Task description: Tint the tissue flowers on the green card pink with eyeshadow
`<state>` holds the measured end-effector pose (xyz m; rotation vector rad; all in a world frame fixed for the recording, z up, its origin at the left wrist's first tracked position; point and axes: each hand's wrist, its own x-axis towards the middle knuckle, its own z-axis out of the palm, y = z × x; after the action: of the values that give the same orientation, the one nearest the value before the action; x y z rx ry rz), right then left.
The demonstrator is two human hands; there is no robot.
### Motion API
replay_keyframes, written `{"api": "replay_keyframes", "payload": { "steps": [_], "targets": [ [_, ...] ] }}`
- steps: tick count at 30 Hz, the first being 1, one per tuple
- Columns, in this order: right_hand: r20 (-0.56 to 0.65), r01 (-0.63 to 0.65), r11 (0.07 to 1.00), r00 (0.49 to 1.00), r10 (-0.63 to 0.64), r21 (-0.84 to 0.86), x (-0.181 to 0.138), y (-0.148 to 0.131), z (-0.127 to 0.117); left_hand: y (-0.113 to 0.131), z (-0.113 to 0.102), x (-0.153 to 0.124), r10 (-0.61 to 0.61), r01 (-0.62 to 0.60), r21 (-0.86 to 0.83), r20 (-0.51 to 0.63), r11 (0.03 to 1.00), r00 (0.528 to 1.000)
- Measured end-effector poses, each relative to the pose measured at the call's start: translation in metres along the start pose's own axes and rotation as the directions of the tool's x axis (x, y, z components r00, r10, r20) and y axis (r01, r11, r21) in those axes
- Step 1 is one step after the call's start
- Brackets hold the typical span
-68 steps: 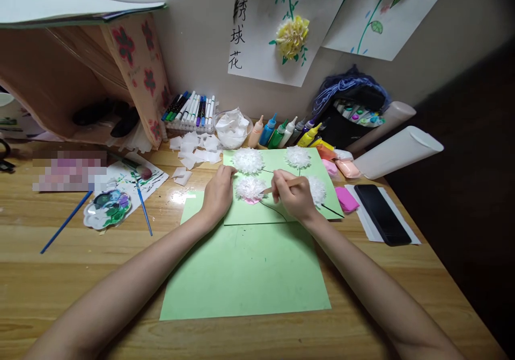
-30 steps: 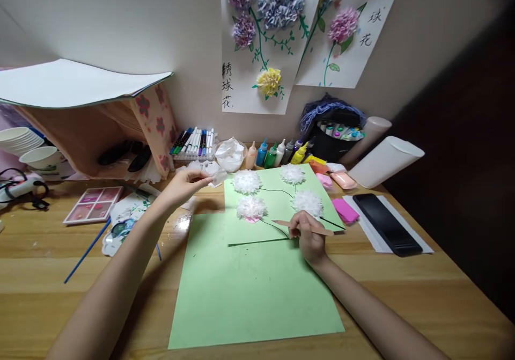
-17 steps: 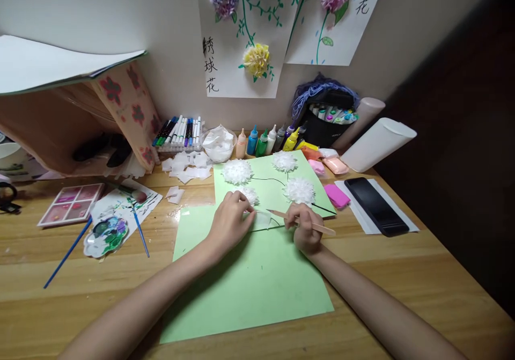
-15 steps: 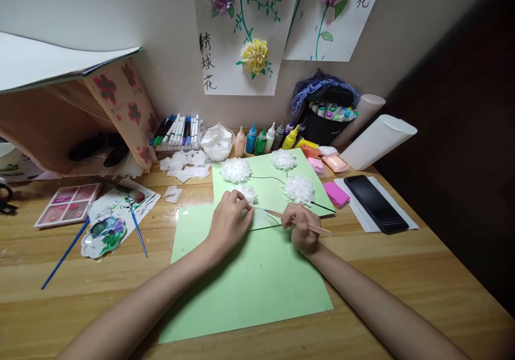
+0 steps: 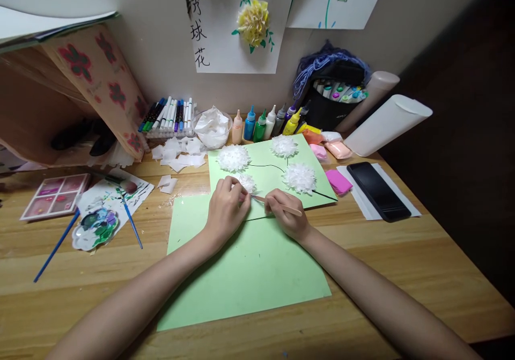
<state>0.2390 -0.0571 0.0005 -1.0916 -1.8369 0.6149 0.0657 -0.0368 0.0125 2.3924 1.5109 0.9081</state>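
My left hand [image 5: 225,210] pinches a small piece of white tissue against the lower-left white paper flower [image 5: 247,182] on the upper green sheet [image 5: 269,178]. My right hand [image 5: 284,215] grips a thin wooden stick [image 5: 281,206], its tip pointing left at the tissue by my left fingers. Three more white tissue flowers [image 5: 234,158] [image 5: 284,145] [image 5: 300,177] sit on that sheet, joined by thin black stem lines. A larger green sheet [image 5: 245,274] lies under both wrists.
Loose tissue squares [image 5: 177,156] and a bowl of tissue [image 5: 211,126] lie at the back, beside markers [image 5: 167,117] and paint bottles [image 5: 265,124]. A palette [image 5: 95,228], brushes [image 5: 131,220] and paint tray [image 5: 54,195] sit left. A black phone [image 5: 378,190], pink clay [image 5: 338,182] and white cylinder [image 5: 388,126] lie right.
My left hand reached back to the tissue pile, took a piece and brought it to the lower-left flower. My right hand moved the stick's tip up to it. The view tilted down.
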Motion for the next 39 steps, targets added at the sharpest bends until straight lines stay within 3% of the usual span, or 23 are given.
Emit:
{"api": "replay_keyframes", "payload": {
  "steps": [6, 13, 16, 24, 28, 34, 39],
  "targets": [
    [0.001, -0.005, 1.000, 1.000, 0.005, 0.012, 0.000, 0.002, 0.001, -0.002, -0.005, 0.003, -0.060, 0.060, 0.005, -0.012, 0.998, 0.998],
    [0.012, -0.071, 0.996, 0.997, 0.071, 0.046, 0.002, 0.002, 0.003, -0.042, -0.010, 0.011, -0.301, 0.298, -0.081, -0.018, 0.951, 0.954],
    [0.019, -0.084, 0.995, 0.996, 0.083, 0.054, 0.006, 0.001, 0.004, -0.052, -0.008, 0.012, -0.347, 0.342, -0.149, -0.008, 0.928, 0.938],
    [0.072, -0.221, 0.968, 0.974, 0.214, 0.115, 0.043, -0.004, 0.009, -0.053, -0.006, 0.012, -0.342, 0.338, -0.156, -0.003, 0.928, 0.940],
    [0.117, -0.211, 0.975, 0.972, 0.202, 0.068, 0.061, -0.011, 0.006, -0.053, -0.005, 0.012, -0.340, 0.336, -0.143, -0.002, 0.931, 0.940],
    [-0.112, -0.143, 0.984, 0.982, 0.154, 0.105, 0.042, -0.014, -0.009, -0.053, -0.005, 0.011, -0.337, 0.334, -0.129, -0.001, 0.934, 0.942],
    [-0.122, -0.176, 0.981, 0.975, 0.185, 0.085, 0.025, -0.003, -0.013, -0.052, -0.005, 0.011, -0.340, 0.336, -0.125, -0.010, 0.933, 0.940]
  ]
}}
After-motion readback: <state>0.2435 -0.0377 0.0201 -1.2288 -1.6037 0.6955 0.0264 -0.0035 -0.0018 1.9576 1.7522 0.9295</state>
